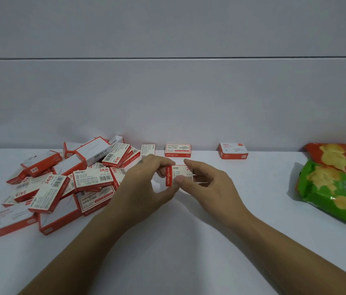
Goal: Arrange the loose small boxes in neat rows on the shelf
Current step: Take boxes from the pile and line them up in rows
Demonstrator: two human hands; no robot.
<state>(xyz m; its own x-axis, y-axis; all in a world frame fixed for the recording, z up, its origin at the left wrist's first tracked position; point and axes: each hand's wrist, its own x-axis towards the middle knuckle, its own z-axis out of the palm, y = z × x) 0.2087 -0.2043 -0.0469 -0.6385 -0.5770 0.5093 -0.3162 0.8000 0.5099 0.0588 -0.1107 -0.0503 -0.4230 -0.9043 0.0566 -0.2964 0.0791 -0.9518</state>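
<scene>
Both hands hold one small red-and-white staple box (178, 174) just above the white shelf (189, 241). My left hand (146, 184) grips its left end and my right hand (206, 184) pinches its right end and lower edge. A loose pile of several similar boxes (61, 182) lies at the left. Against the back wall one box stands upright (147, 150), one lies flat (177, 150) just behind the held box, and a third lies flat (233, 150) further right.
A green chip bag (333, 188) and a red chip bag (337, 156) lie at the shelf's right edge. A grey wall (167, 92) closes the back.
</scene>
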